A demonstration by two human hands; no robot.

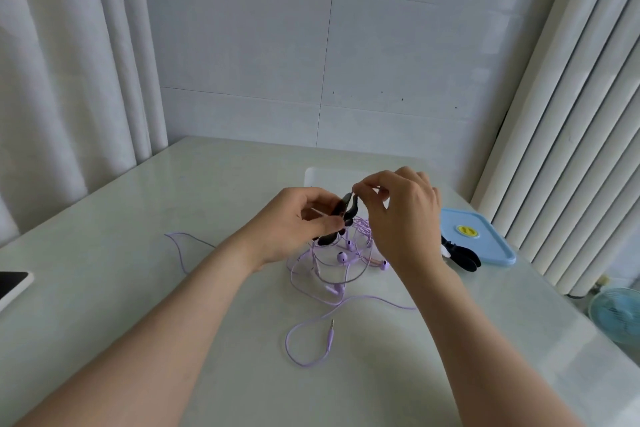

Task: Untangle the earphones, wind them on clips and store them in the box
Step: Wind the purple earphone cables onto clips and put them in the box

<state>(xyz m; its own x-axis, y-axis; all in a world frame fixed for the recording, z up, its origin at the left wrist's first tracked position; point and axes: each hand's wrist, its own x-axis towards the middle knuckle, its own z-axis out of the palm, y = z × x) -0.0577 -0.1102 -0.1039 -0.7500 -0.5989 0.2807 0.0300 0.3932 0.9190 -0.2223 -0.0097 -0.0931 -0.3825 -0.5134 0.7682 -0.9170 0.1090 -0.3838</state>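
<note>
Left hand (298, 222) fingers curled around black clip (341, 215); right hand (401, 215) raised, pinching purple earphone cable (362, 229) at clip top.

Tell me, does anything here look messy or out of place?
The purple earphone cords lie in a tangled heap beneath the left hand, gripping a black clip, and the right hand; one strand strays left, and a loop with the plug trails toward the near edge. Nothing looks spilled or broken.
</note>
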